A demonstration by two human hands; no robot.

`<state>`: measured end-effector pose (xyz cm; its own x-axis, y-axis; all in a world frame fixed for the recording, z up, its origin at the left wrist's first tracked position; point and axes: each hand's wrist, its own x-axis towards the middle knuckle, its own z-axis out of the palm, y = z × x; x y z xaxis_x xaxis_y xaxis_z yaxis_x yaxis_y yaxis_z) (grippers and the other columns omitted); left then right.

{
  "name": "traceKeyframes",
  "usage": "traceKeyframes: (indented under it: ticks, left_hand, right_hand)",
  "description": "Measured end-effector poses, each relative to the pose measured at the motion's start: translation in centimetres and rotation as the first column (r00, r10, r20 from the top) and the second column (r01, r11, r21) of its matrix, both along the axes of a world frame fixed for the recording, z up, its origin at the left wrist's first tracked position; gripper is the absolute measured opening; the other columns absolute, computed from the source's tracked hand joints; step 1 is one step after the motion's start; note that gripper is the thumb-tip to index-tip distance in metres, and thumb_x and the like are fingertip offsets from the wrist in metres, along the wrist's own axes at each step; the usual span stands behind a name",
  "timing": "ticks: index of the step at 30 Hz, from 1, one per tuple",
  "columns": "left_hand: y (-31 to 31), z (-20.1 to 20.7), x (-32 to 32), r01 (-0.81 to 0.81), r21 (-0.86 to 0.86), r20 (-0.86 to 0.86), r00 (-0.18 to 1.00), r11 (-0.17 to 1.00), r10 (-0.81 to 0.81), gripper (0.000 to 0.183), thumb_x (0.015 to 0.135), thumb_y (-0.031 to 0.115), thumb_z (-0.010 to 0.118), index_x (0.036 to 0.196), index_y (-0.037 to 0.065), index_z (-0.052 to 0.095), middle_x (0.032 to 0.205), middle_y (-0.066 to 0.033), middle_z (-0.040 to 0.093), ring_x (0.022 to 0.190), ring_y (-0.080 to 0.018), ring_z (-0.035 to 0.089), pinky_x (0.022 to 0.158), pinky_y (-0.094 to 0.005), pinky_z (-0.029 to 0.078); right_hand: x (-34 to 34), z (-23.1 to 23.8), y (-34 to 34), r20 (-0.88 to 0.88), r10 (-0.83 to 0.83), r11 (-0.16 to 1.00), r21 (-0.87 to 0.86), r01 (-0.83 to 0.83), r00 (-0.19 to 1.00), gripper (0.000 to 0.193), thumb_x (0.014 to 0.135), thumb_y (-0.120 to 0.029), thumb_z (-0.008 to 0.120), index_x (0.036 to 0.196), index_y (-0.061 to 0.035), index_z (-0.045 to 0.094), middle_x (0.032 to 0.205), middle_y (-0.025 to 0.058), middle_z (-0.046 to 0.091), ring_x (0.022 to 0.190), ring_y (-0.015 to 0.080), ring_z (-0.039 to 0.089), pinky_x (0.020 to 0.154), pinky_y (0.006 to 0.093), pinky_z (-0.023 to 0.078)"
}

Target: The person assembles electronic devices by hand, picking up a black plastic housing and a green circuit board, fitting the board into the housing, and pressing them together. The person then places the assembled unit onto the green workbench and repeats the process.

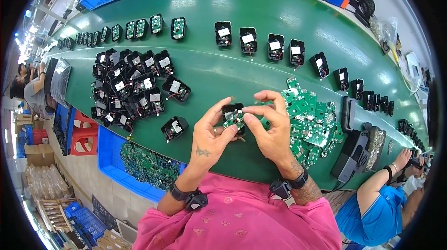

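Head view: a small, open-topped black plastic housing (226, 108) was held above the green tabletop (205, 70), close to its near edge. The left hand (208, 140) had its fingers and thumb curled around the housing, parted only by the housing's width. A small green printed circuit board (231, 121) sat at its opening, under the left thumb. The right hand (272, 131) had thumb and forefinger almost together at the board's upper right, beside a thin red wire (236, 116); whether they pinched it could not be told. Its other fingers were bent and spread. To the left lay a heap of similar black housings with white blocks inside (122, 86); just right of the right hand, a loose pile of bare green circuit boards (313, 122).
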<state>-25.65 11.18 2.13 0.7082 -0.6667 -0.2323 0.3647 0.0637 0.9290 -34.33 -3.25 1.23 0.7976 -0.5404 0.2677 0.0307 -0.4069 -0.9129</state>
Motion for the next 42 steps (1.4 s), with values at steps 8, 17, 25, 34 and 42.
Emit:
traceKeyframes:
  ticks: [8,17,25,34,42]
  left_hand:
    - [-0.7,-0.2,-0.8,0.025,0.032,0.038,0.999,0.999,-0.027,0.058,0.089,-0.009,0.060,0.143,-0.002,0.045,0.121,-0.0135,0.060,0.093,-0.0133,0.067,0.077,-0.0258,0.060]
    - [0.6,1.7,-0.4,-0.100,0.102,0.315,0.947,0.990,0.063,0.058,0.084,-0.012,0.062,0.140,-0.004,0.048,0.124,-0.0127,0.060,0.104,-0.0172,0.066,0.085,-0.0263,0.058]
    - [1.0,2.9,0.6,0.038,0.251,0.405,0.903,0.967,-0.141,0.057,0.081,-0.012,0.060,0.137,0.000,0.055,0.119,-0.0112,0.064,0.093,-0.0146,0.068,0.077,-0.0242,0.058]
    - [1.1,3.7,1.0,0.102,0.340,0.479,0.837,0.935,-0.265,0.058,0.079,-0.009,0.062,0.135,0.002,0.057,0.115,-0.0105,0.066,0.087,-0.0096,0.067,0.070,-0.0216,0.057]
    - [0.8,3.9,1.0,0.115,0.339,0.446,0.854,0.934,-0.267,0.058,0.077,-0.010,0.063,0.134,0.004,0.059,0.116,-0.0112,0.067,0.080,-0.0081,0.067,0.069,-0.0224,0.058]
  right_hand:
    - [-0.1,0.0,0.2,0.002,0.104,0.994,-0.024,-0.104,0.995,0.009,0.086,-0.012,0.071,0.091,-0.0051,0.071,0.128,0.0120,0.056,0.118,0.0268,0.048,0.096,0.0420,0.042]
    - [-0.1,0.5,-0.1,0.037,0.205,0.916,-0.359,-0.179,0.978,0.008,0.085,-0.003,0.067,0.088,-0.0020,0.060,0.085,0.0133,0.060,0.077,0.0310,0.059,0.066,0.0407,0.047]
    - [-0.5,1.2,-1.2,-0.093,0.384,0.892,-0.220,-0.395,0.919,0.008,0.086,-0.006,0.066,0.085,-0.0012,0.059,0.074,0.0134,0.062,0.070,0.0335,0.063,0.063,0.0426,0.050]
    - [-0.6,1.0,-1.2,-0.086,0.420,0.879,-0.208,-0.428,0.903,0.008,0.084,-0.007,0.064,0.084,-0.0006,0.060,0.075,0.0141,0.062,0.071,0.0336,0.063,0.064,0.0431,0.050]
    - [-0.7,0.8,-1.6,-0.068,0.432,0.878,-0.198,-0.437,0.899,0.008,0.081,-0.004,0.067,0.082,-0.0013,0.060,0.073,0.0134,0.062,0.066,0.0326,0.061,0.060,0.0413,0.048]
